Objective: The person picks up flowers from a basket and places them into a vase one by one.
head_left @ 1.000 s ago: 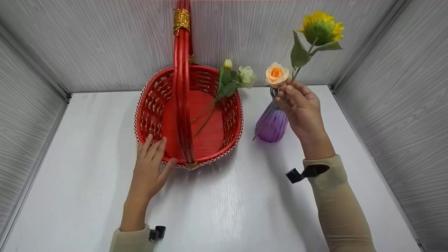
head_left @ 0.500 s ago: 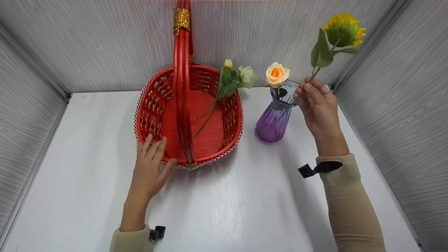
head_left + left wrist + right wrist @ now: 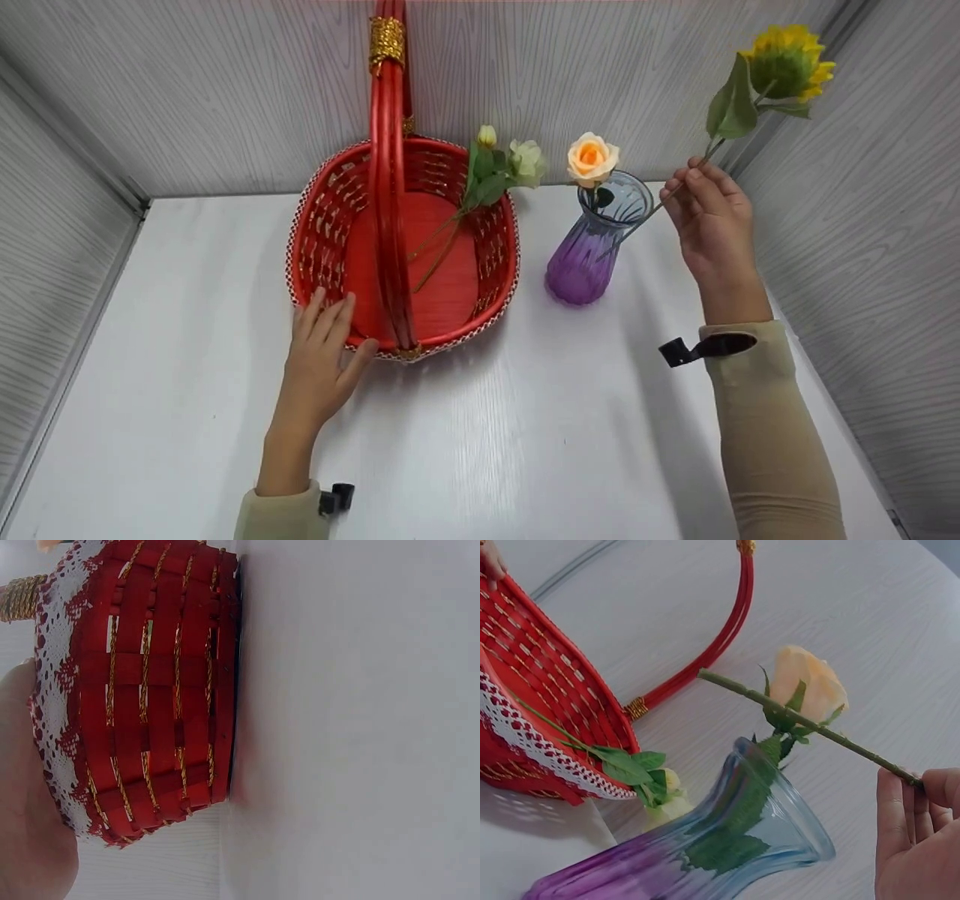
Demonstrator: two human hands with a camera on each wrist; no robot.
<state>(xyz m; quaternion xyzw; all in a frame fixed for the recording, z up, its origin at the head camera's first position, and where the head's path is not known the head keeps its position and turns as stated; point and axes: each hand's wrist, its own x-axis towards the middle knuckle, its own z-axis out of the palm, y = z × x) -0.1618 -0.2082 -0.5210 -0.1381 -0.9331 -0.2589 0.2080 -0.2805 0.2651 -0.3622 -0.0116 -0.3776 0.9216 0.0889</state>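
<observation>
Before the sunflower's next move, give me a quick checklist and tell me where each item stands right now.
1. Sunflower pinched in the right hand: ok.
2. Its stem inside the vase: not ok; the right wrist view shows the lower end outside.
3. Vase upright: ok.
4. Rose standing in the vase: ok.
5. Left hand resting on the basket rim: ok.
6. Water in the vase: cannot tell.
</observation>
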